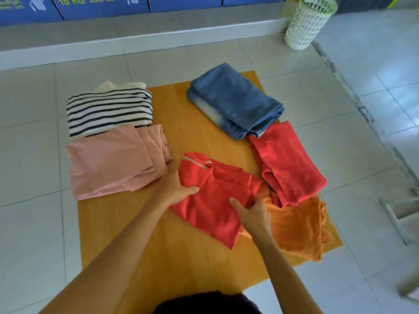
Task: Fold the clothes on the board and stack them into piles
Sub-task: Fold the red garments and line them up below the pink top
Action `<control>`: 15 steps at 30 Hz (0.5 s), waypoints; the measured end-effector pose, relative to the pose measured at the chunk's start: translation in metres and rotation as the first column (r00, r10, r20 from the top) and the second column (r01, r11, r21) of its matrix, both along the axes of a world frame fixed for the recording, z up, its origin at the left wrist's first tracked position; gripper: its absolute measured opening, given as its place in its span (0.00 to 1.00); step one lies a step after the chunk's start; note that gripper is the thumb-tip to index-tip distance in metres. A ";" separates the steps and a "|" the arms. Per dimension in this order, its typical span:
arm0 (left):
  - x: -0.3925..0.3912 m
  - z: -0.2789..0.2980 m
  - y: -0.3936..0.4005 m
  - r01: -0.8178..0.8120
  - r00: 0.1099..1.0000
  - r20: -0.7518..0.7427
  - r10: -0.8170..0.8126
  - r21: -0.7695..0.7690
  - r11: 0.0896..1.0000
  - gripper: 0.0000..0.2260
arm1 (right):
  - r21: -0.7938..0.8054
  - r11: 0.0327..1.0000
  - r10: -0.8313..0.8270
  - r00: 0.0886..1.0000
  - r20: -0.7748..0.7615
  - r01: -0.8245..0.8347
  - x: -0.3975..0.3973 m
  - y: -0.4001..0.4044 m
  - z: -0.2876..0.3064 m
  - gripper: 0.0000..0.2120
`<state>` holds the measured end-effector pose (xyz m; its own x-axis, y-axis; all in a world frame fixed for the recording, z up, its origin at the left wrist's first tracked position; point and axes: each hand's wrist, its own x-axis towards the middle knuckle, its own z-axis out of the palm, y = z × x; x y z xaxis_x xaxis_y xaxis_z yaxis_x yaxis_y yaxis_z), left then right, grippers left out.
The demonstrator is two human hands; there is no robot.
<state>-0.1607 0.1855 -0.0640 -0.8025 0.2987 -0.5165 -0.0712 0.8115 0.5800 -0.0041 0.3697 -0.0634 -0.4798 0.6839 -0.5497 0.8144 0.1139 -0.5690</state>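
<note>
At the left of the frame a striped top (108, 109) lies folded, half on the wooden board (181, 257), with a folded pink garment (113, 162) just below it. In the middle, the left hand (174, 189) rests flat, fingers spread, on a red shirt (208, 200); the right hand (254, 214) pinches its right edge. Upper right lie folded jeans (235, 100), then a folded red garment (288, 164) over an orange cloth (299, 227). A white basket (306, 23) stands at top right.
</note>
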 end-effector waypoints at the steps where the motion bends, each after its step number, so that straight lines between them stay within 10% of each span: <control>1: 0.010 0.003 -0.012 -0.021 0.998 0.054 0.018 0.057 0.998 0.35 | 0.026 0.999 0.035 0.999 0.006 -0.035 0.000 0.002 0.000 0.31; 9: 0.099 -0.004 -0.099 -0.522 0.812 0.388 0.436 0.147 0.840 0.33 | 0.303 0.860 0.422 0.906 0.033 -0.412 -0.006 -0.030 0.003 0.24; 15: 0.133 0.001 -0.139 -0.764 0.621 0.344 0.704 0.066 0.642 0.36 | -0.049 0.863 0.497 0.863 -0.093 -0.503 -0.016 -0.085 0.003 0.23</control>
<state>-0.0275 0.0470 -0.0634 -0.6367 -0.2159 -0.7403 -0.7654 0.2941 0.5725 -0.0198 0.2844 -0.0603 -0.7885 0.3028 -0.5353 0.6133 0.4528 -0.6472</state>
